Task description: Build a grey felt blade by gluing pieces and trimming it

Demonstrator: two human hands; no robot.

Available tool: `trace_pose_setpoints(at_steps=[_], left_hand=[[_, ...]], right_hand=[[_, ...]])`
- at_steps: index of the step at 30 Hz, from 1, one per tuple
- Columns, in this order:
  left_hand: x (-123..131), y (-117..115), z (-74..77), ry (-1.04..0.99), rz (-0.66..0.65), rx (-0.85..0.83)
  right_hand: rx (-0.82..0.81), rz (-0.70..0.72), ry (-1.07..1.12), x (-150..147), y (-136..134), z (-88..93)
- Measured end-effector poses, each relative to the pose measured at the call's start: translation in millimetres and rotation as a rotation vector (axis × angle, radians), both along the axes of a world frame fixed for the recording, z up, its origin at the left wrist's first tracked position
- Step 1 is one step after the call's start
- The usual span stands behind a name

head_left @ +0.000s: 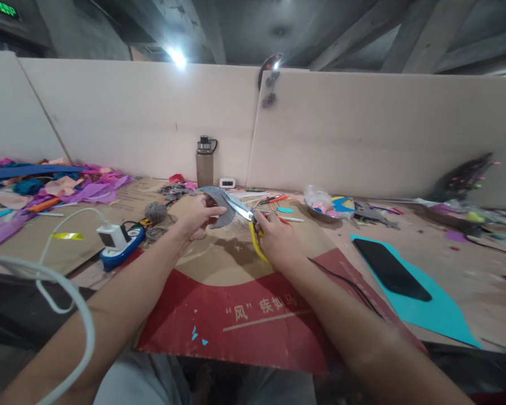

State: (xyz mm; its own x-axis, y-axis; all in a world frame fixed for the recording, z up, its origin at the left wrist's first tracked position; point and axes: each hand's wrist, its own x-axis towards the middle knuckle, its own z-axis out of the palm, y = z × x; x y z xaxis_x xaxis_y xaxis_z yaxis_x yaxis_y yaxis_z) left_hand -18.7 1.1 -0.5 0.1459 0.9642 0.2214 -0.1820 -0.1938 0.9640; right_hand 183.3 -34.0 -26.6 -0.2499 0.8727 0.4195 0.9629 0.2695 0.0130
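Pinched in my left hand (198, 215) is a curved, crescent-like piece of grey felt-like material (222, 218), raised above the cardboard. My right hand (274, 236) is closed around the yellow handles of a pair of scissors (240, 208). The silver blades point up and left and meet the grey piece; whether they are parted there I cannot tell. Under both hands lies a red and tan cardboard sheet (244, 332) with printed characters. Small turquoise scraps (199, 336) rest on its near part.
A grey bottle (204, 163) and a small white device (227, 183) stand by the back panel. On the left are a blue power strip (122, 250) with a white charger, grey yarn (156, 212) and coloured scraps (67, 185). A black phone (390, 269) lies right on turquoise sheet.
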Motion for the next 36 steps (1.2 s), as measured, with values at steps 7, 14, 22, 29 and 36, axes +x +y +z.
trace_pose_setpoints(at_steps=[7, 14, 22, 29, 36], left_hand=[[-3.6, 4.0, -1.9, 0.013, 0.019, -0.024], [-6.2, 8.0, -4.7, 0.074, -0.001, -0.032], [-6.3, 9.0, -6.6, 0.077, 0.037, -0.01], [0.2, 5.4, -8.3, 0.032, 0.039, 0.0], [7.0, 4.9, -12.6, -0.013, 0.046, 0.03]], right_hand=[[-0.041, 0.037, 0.035, 0.8, -1.1, 2.6], [-0.096, 0.055, 0.116, 2.0, 2.7, -1.5], [-0.041, 0.013, 0.119, -0.4, 1.1, -2.3], [-0.043, -0.007, 0.002, 0.3, 4.1, -6.4], [-0.071, -0.012, -0.045, -3.3, 0.8, -5.5]])
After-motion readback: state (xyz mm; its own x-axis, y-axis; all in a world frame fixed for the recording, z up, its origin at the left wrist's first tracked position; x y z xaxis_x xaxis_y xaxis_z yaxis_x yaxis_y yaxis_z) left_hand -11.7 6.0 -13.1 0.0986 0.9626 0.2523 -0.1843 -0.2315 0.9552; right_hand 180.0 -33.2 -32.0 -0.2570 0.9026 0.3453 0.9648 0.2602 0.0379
